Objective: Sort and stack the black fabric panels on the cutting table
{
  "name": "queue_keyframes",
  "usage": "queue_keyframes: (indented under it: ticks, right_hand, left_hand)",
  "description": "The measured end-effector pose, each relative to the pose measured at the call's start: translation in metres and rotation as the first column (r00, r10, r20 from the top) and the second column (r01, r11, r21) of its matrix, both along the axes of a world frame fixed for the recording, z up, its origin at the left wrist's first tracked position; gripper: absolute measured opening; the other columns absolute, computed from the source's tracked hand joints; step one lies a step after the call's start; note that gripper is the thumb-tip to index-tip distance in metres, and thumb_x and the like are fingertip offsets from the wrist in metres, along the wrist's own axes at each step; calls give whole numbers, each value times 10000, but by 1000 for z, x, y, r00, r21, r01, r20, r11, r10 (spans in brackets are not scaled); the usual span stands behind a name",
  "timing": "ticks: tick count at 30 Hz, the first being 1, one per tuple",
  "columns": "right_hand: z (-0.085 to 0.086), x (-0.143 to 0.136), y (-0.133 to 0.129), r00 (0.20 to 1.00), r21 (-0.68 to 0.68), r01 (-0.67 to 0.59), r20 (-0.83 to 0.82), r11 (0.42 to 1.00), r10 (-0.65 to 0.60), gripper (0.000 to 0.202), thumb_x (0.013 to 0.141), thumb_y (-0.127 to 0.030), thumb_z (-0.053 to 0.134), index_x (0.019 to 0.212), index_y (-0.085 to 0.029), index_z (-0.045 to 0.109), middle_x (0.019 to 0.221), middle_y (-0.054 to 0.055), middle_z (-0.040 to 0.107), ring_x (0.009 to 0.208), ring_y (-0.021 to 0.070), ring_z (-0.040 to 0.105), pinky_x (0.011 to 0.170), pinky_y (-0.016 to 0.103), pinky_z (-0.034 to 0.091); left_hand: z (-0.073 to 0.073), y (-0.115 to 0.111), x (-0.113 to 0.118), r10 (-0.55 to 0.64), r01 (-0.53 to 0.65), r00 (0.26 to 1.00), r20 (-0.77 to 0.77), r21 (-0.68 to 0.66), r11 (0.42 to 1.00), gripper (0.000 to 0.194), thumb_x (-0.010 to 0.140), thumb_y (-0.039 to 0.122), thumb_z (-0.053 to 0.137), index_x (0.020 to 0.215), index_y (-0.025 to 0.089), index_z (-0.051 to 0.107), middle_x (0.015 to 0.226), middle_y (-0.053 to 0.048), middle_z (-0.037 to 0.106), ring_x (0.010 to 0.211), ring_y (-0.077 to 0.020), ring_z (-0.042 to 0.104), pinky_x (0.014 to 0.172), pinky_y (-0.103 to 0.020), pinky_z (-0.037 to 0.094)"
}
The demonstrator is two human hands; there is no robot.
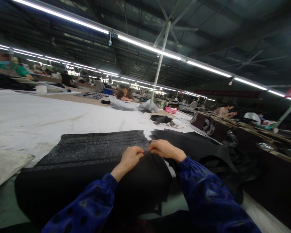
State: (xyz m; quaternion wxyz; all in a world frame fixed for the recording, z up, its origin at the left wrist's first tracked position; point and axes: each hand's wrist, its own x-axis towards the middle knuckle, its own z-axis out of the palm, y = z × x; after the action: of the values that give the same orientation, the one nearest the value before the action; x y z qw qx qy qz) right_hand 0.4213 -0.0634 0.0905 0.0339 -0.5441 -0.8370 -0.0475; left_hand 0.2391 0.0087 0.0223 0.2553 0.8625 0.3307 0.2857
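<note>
A stack of dark cloth (94, 150) lies across the near edge of the white-covered table, its far part speckled grey and its near part plain black, hanging over the edge. At its right end my left hand (129, 160) pinches the cloth between thumb and fingers. Just to the right, my right hand (166, 149) is also closed in a pinch at the cloth's right edge. A small gap separates the fingertips of the two hands. Beyond my right hand spreads a pile of plain black fabric pieces (191, 142).
The white table surface (50, 110) stretches away to the left. Farther back are dark scraps (161, 119), a pink basin (171, 110), plastic bags (122, 104) and a pole (160, 68). A dark partition (244, 142) runs along the right. Several other people work at distant tables.
</note>
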Motion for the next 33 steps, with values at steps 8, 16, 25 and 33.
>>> queue_keyframes:
  ticks: [8,16,25,33]
  right_hand:
    - [-7,-2,2,1000,33,2,16,999,-2,113,840,-138,545,899,-181,632,891,32,622,806,147,570,714,239,390]
    - [-29,-4,-2,1000,65,-6,-16,998,7,111,857,-127,514,874,-173,613,887,29,611,772,129,563,678,217,379]
    - [-32,-4,-6,999,103,-40,21,994,38,141,903,-152,478,899,-166,618,888,37,599,763,128,560,673,225,394]
    - [-41,-12,-12,928,116,-88,370,989,39,177,939,-162,436,983,-170,607,989,71,595,861,165,539,755,277,429]
  left_hand:
    - [0,0,-1,0,0,1000,-2,13,1000,196,779,200,595,918,222,732,978,-25,729,933,-201,642,841,-294,461]
    - [0,-3,-10,-41,54,996,-85,166,985,184,801,172,582,876,225,741,890,-22,684,880,-188,601,802,-284,446]
    - [3,-6,-24,-25,119,966,-257,357,926,279,857,138,492,901,256,741,904,-23,668,874,-190,549,768,-301,414]
    - [-1,-7,-27,-45,217,940,-337,492,843,309,840,76,466,902,236,724,899,-49,620,860,-185,514,755,-309,403]
